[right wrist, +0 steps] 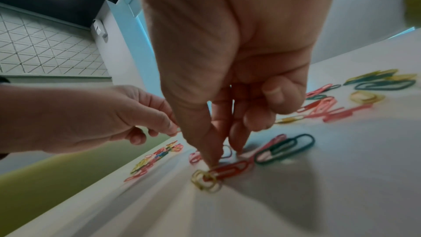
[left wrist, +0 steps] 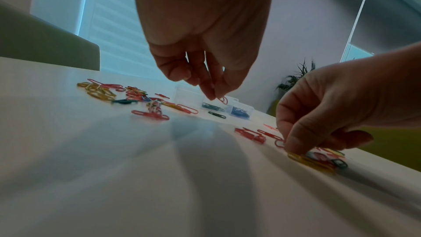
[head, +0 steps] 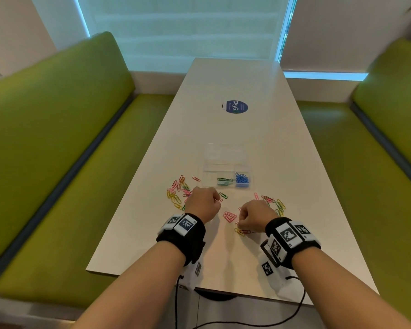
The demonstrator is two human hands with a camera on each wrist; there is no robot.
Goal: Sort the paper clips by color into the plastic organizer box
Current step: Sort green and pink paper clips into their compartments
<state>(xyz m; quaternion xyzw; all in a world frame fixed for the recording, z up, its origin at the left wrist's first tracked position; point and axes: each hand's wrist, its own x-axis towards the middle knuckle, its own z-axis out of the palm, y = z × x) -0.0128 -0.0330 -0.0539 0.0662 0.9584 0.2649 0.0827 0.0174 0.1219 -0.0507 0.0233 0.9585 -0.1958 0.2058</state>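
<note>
My head camera looked down the table (head: 223,252) from above. Both wrist cameras sat low, close over its surface, facing forward under each palm; all three shared the scattered paper clips (head: 177,193).

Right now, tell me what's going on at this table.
A person is sorting paper clips by color. The left hand pinches a red clip just above the table. The right hand presses its fingertips on a red and yellow clip cluster. The clear box holds green clips and blue clips in separate compartments. Many mixed clips lie loose.
</note>
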